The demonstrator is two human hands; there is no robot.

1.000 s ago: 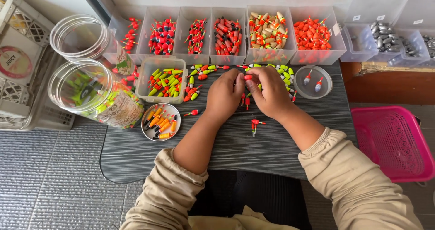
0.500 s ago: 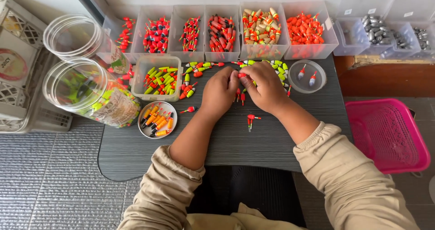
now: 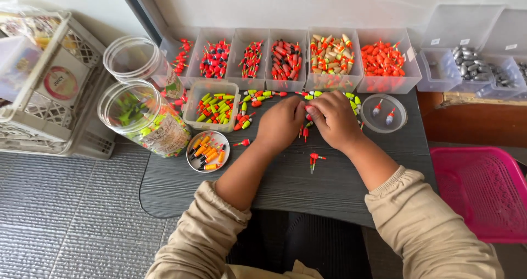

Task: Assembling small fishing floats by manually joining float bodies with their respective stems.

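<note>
Here, I am watching the left hand [image 3: 281, 124] and the right hand [image 3: 333, 120] pressing together knuckle to knuckle on the dark surface [image 3: 285, 185], fingers curled down over small floats [image 3: 305, 130]; what each is pinching is hidden from me. A lone red float [image 3: 313, 158] is lying just nearer the body. Beyond the fingertips, a row of clear bins [image 3: 285, 59] is holding sorted floats. Left of the left hand, a round dish [image 3: 208, 151] is sitting; right of the right hand, a clear lid [image 3: 386, 113].
</note>
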